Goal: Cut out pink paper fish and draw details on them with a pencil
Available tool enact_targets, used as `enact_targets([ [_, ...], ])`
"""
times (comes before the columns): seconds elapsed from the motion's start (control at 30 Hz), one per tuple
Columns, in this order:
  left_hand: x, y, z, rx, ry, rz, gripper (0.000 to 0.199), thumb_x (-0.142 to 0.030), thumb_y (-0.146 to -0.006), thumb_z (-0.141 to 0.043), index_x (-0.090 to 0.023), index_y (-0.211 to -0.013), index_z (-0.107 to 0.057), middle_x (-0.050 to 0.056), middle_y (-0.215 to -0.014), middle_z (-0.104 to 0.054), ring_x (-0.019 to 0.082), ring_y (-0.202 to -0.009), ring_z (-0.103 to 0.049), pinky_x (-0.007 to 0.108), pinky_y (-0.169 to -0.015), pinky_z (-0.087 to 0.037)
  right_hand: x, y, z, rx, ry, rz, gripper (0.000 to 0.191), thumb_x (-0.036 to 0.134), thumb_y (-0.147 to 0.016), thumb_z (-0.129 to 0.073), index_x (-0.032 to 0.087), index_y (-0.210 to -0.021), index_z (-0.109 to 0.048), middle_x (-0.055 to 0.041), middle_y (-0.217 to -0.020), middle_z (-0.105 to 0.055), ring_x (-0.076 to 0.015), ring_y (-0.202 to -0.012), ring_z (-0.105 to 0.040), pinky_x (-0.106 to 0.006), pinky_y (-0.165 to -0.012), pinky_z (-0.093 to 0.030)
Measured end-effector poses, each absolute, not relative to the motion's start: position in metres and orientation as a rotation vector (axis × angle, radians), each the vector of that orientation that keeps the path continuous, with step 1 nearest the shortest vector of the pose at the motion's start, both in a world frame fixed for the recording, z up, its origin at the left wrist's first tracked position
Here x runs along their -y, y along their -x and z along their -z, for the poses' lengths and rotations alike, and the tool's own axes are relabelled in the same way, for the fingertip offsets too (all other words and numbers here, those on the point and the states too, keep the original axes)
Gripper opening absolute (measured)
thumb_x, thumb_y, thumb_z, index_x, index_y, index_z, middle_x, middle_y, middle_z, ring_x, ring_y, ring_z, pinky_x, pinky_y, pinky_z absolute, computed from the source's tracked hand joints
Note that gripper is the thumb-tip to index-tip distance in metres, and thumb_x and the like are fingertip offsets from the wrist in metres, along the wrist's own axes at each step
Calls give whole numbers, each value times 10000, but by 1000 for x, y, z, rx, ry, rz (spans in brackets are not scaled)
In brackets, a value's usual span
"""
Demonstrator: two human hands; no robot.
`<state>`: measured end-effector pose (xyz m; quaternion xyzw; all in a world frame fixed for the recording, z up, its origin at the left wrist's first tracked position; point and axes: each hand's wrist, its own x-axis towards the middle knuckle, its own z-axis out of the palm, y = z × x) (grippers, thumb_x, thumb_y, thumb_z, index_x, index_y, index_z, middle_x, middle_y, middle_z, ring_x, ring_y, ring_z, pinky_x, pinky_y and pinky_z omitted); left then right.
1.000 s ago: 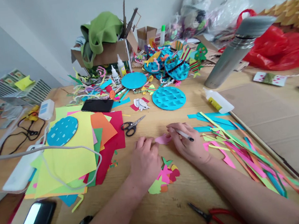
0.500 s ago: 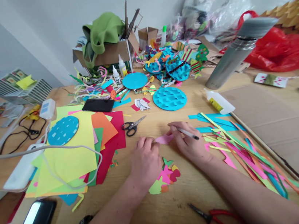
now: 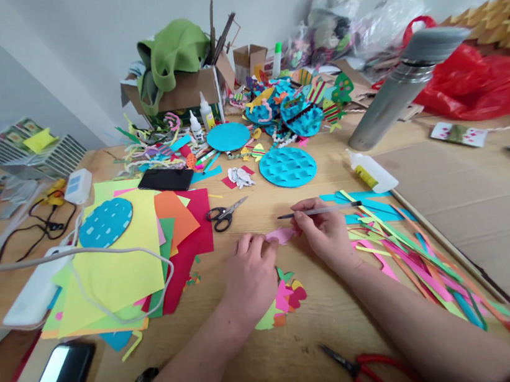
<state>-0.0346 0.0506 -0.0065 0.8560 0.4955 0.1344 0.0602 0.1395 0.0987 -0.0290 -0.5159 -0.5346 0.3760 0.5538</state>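
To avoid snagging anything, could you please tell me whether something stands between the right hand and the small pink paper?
Nothing visible stands between the right hand and the pink paper; the scissors lie clear, beyond the left hand.

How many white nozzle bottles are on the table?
3. Two stand at the back, in front of the cardboard box: a shorter bottle and a taller bottle. A third bottle lies beside the cardboard sheet. Clutter may hide more.
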Motion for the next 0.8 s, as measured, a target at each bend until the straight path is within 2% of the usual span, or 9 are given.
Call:
enact_targets([
  [0.27, -49, 31, 5, -1513, -2649, -293, 405, -82, -858, -529, -127, -1246, -636, 135, -1159, -631, 308, -1103, -511, 497, -953, -498, -102, -137, 21, 1298, 1266, -1031, 204, 374, -798, -667, 205, -764, -559, 13, -603, -584, -139, -459, -555, -268, -449, -448],
  [0.53, -48, 31, 8, -1502, -2662, -320, 405, -72, -849, -529, -123, -1237, -635, 137, -1219, -615, 302, -1133, -501, 492, -973, -495, -102, -138, 21, 1288, 1336, -1109, 219, 384, -795, -653, 217, -777, -514, 60, -471, -516, -115, -344, -463, -237, -355, -339],
  [0.8, -49, 30, 7, -1502, -2640, -324, 411, -54, -836, -533, -126, -1229, -627, 122, -1242, -611, 303, -1128, -509, 485, -986, -492, -101, -137, 24, 1378, 1315, -1152, 222, 395, -849, -617, 216, -765, -515, 46, -476, -552, -109, -346, -468, -231, -349, -339],
])
